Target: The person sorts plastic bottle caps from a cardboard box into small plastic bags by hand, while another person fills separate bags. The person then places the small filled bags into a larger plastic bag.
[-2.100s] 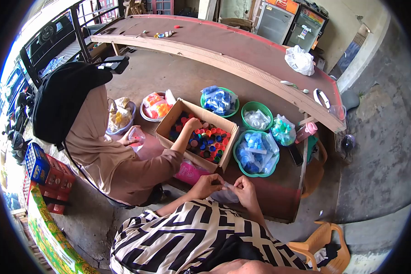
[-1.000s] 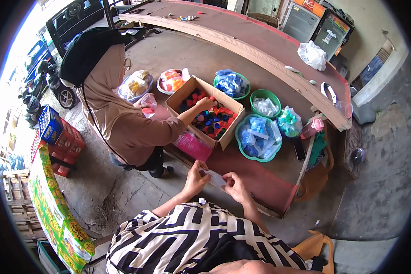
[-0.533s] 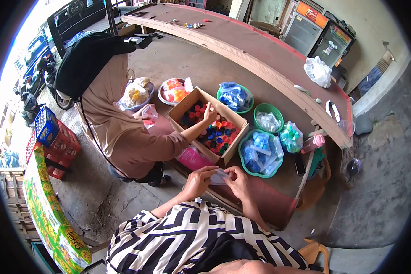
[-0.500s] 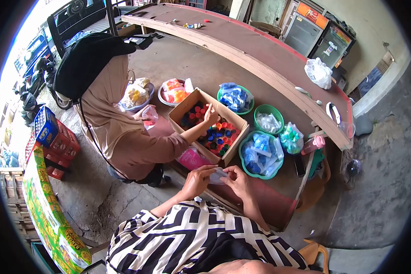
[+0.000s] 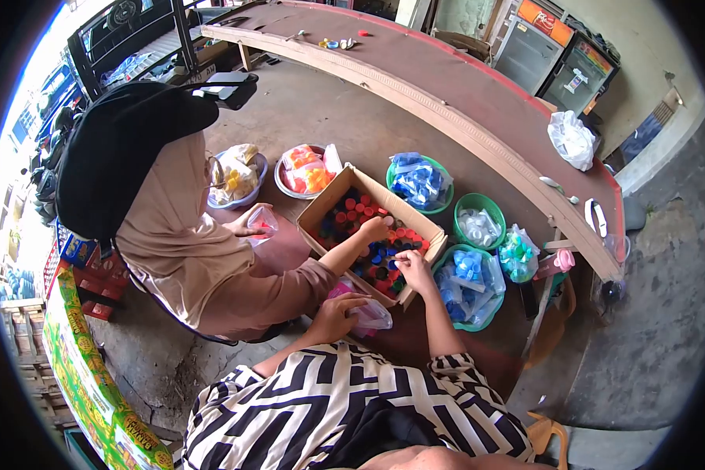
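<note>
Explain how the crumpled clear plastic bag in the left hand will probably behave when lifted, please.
The crumpled clear plastic bag is likely floppy, because it looks creased beside the left hand. It is probably light, since it appears thin and see-through. It seems unlikely to roll, lacking firm, round sides.

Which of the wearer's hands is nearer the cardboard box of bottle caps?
Right. The right hand is over the bottle caps in the cardboard box; the left hand is outside its near wall, holding a clear plastic bag.

No text clearly legible; blurred lettering on banner (image 5: 100, 385)
</note>
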Motion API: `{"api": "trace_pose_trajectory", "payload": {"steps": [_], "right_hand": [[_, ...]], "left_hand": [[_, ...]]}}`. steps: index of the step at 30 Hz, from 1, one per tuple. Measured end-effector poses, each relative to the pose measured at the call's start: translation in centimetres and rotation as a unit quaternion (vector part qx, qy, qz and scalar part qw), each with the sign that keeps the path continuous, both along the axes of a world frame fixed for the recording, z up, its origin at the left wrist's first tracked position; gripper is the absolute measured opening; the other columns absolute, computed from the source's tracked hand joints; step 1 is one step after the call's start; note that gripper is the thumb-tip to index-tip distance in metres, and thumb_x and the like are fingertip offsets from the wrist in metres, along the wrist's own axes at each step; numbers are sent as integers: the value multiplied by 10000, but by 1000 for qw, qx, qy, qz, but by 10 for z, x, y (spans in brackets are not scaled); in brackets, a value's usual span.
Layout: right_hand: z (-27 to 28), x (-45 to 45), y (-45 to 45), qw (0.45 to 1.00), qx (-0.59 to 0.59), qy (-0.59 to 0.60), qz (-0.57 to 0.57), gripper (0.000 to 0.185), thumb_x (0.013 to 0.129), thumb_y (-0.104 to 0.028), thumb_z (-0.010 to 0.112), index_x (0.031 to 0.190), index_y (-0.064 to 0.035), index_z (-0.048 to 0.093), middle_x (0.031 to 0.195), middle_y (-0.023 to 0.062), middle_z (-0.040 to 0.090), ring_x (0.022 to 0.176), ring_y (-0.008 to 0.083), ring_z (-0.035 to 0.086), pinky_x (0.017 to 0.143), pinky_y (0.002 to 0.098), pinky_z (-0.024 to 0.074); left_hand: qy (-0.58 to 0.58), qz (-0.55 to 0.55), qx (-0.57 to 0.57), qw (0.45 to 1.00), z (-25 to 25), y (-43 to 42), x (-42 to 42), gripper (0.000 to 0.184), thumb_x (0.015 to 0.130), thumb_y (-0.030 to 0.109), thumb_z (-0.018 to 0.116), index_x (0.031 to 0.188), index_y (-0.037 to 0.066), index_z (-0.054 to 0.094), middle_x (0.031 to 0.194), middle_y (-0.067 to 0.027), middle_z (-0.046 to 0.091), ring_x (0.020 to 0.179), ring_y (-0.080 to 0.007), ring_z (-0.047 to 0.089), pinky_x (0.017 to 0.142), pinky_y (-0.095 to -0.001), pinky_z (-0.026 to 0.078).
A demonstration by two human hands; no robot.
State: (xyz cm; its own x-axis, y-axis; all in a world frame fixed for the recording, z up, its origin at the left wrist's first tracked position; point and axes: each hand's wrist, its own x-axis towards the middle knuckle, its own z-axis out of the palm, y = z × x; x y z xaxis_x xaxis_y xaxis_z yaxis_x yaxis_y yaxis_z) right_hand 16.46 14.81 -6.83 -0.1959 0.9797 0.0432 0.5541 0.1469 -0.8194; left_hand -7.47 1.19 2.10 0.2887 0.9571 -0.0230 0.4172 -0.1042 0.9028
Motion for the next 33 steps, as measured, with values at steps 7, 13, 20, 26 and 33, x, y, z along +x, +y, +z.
{"api": "trace_pose_trajectory", "payload": {"steps": [7, 13, 20, 26, 33], "right_hand": [[-42, -22, 64, 987, 22, -155, -20, 253, 827, 14, 523, 1069, -21, 590, 1101, 177, 562, 1109, 344, 524, 959, 416, 431], [-47, -41, 110, 974, 98, -203, -3, 320, 831, 8, 486, 1133, -30, 585, 1212, 157, 539, 1143, 341, 518, 987, 424, 417], [-76, -37, 127, 937, 118, -326, 38, 291, 842, -139, 612, 1132, -154, 619, 1215, 84, 561, 1202, 281, 475, 973, 407, 417], [-58, -33, 111, 972, 85, -220, 21, 184, 773, -110, 683, 955, -85, 665, 979, 78, 637, 936, 268, 595, 840, 394, 487], [-37, -18, 68, 983, 70, -167, 22, 169, 797, -34, 639, 966, -40, 630, 951, 150, 599, 879, 346, 618, 755, 435, 492]], "left_hand": [[7, -43, -4, 999, -11, 18, -6, 416, 690, 46, 629, 1105, 46, 670, 1125, -141, 641, 969, -305, 646, 839, -354, 516], [-20, -65, -35, 997, -20, 32, -5, 419, 709, 64, 643, 1128, 36, 656, 1159, -135, 630, 977, -298, 644, 846, -347, 516], [-15, -69, -8, 997, -23, 43, -4, 436, 710, 38, 618, 1145, 42, 653, 1163, -139, 628, 1002, -287, 631, 843, -348, 515], [4, -28, -67, 997, -17, 49, -5, 434, 704, 40, 616, 1137, 19, 650, 1145, -153, 628, 914, -281, 647, 798, -340, 515], [-14, -34, -29, 999, -32, 50, -1, 445, 690, 55, 626, 1131, -1, 641, 1107, -150, 627, 809, -256, 631, 737, -329, 508]]}}
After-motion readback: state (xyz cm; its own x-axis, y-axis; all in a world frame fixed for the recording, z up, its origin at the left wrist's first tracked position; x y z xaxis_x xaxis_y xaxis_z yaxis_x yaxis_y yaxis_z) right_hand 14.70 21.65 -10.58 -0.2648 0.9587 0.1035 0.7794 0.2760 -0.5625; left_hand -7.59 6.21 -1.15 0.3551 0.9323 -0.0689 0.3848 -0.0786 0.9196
